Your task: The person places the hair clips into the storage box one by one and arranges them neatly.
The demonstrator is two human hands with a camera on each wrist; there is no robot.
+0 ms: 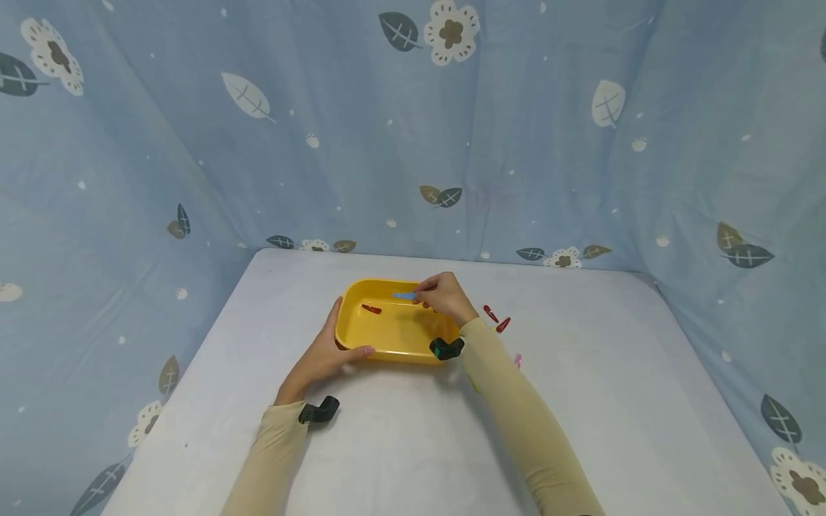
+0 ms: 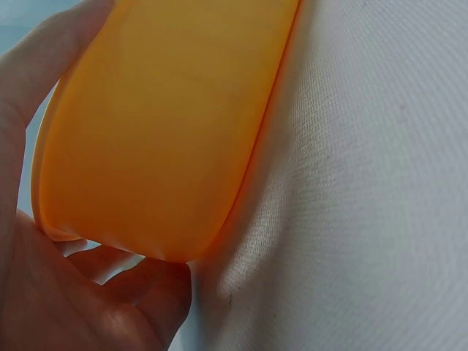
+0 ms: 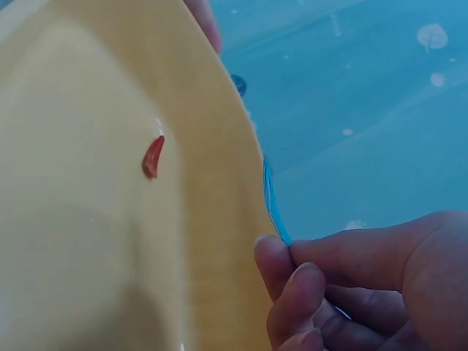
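A yellow plastic basin [image 1: 387, 355] sits on the white-covered table. My left hand [image 1: 328, 352] grips its near left corner, thumb along the front rim and fingers round the left side; the left wrist view shows the fingers against the basin's outer wall [image 2: 146, 146]. Over the far part of the basin, my right hand [image 1: 447, 295] pinches a blue hair clip [image 1: 403, 295] between thumb and fingertips. In the right wrist view the blue clip [image 3: 270, 201] points away from the fingers, beside the rim. One red hair clip [image 3: 153, 157] lies inside on the basin's floor.
Right of the basin, two red hair clips [image 1: 503, 325] lie on the table. Closer to me are a pink clip [image 1: 518, 360] and a yellow-green one [image 1: 476, 385], partly hidden by the right sleeve. A blue patterned curtain [image 1: 361, 143] hangs behind the table.
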